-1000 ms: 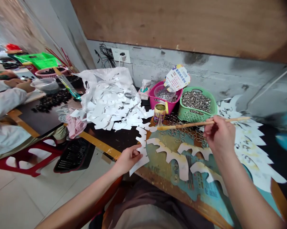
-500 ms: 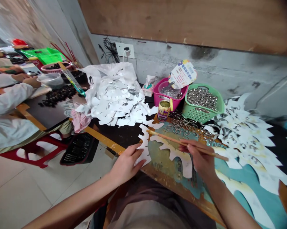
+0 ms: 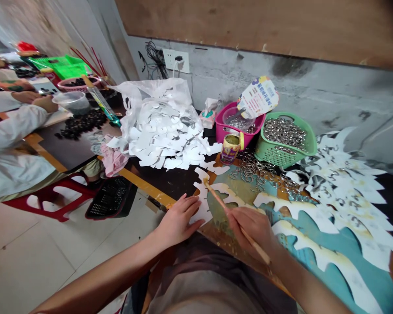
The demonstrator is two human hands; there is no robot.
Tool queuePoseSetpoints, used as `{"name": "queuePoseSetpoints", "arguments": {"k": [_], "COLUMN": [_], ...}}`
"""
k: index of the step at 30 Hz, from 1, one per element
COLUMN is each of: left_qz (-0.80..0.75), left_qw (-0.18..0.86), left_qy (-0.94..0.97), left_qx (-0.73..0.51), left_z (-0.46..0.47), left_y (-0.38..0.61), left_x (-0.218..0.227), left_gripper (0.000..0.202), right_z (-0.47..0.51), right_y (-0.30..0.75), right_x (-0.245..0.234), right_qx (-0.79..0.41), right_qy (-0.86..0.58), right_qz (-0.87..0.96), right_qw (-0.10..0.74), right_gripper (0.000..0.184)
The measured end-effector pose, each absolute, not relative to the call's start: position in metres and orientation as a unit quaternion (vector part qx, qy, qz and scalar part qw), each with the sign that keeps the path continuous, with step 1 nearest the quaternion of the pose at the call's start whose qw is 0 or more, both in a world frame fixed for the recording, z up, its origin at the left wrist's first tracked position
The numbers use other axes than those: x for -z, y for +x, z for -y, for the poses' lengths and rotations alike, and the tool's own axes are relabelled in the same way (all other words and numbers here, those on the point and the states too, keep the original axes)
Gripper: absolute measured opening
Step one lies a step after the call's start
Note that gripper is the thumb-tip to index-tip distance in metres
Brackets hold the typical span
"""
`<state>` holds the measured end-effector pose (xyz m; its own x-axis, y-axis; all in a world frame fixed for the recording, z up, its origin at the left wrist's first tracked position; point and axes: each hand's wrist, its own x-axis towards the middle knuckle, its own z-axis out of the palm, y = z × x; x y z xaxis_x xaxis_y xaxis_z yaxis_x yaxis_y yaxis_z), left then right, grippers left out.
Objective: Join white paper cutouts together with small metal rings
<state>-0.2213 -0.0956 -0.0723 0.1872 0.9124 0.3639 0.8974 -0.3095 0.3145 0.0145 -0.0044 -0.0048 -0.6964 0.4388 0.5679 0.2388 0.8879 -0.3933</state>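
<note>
Right hand point(image 3: 255, 227), one brush point(image 3: 217, 199) — one tin point(image 3: 229, 149)

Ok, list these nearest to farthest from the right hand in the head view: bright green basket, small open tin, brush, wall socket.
1. Brush: held in the right hand.
2. Small open tin: beyond, slightly left.
3. Wall socket: back wall, left.
4. Bright green basket: far left.

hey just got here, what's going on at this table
The person's right hand holds a wooden-handled brush, its tip at a white notched piece. The left hand rests on that same piece near the table's front edge. Other white pieces with yellowish edges lie to the right. Behind the brush stands an open tin, beside a green basket of metal bits.
</note>
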Motion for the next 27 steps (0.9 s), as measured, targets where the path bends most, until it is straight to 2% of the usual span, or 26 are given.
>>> {"name": "queuePoseSetpoints", "arguments": {"k": [4, 8, 12, 21, 27], "left_qz": [-0.587, -0.588, -0.588, -0.577, -0.574], "left_qw": [0.010, 0.007, 0.002, -0.033, -0.039], "left_qy": [0.767, 0.762, 0.759, 0.765, 0.767], "left_qx": [-0.259, -0.272, -0.279, -0.284, -0.283], "left_z": [0.097, 0.099, 0.100, 0.100, 0.100], "left_y": [-0.221, -0.220, -0.219, -0.221, -0.221], "left_x": [0.076, 0.078, 0.080, 0.083, 0.083], "left_gripper": [0.045, 0.038, 0.034, 0.036, 0.035], "right_z": [0.020, 0.034, 0.049, 0.065, 0.070], "right_y": [0.021, 0.032, 0.043, 0.063, 0.075], "right_x": [0.012, 0.019, 0.017, 0.019, 0.018], "right_qx": [-0.109, -0.130, -0.154, -0.168, -0.143], "right_qy": [-0.156, -0.159, -0.174, -0.166, -0.134], "right_qz": [0.927, 0.937, 0.935, 0.939, 0.957], "right_qw": [0.325, 0.282, 0.267, 0.250, 0.215], "right_gripper": [0.023, 0.033, 0.026, 0.026, 0.034]}}
